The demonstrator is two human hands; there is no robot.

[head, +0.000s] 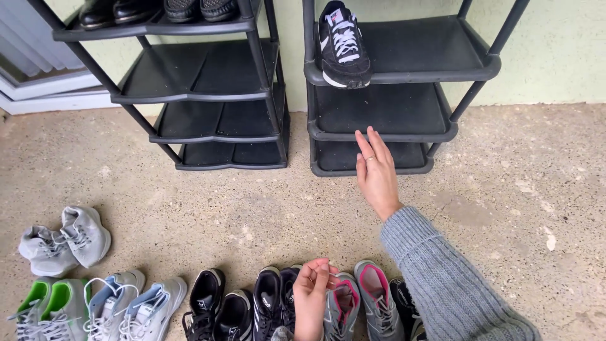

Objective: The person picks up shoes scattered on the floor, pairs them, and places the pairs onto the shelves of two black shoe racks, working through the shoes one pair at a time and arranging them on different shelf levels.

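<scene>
Above grey-pink sneakers (pixel 360 303): left hand (pixel 310 297) touching, seemingly; right hand (pixel 377 173) empty.

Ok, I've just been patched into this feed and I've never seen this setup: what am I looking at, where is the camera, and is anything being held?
The one picture comes from a camera on a person's head, looking down. No machine: two bare hands. The right hand, in a grey knitted sleeve, is open and reaches toward the right black shoe rack, holding nothing. One black sneaker with white laces sits on its upper shelf. The left hand touches a grey and pink sneaker in the row of shoes on the concrete floor. A left rack holds dark shoes on top.
</scene>
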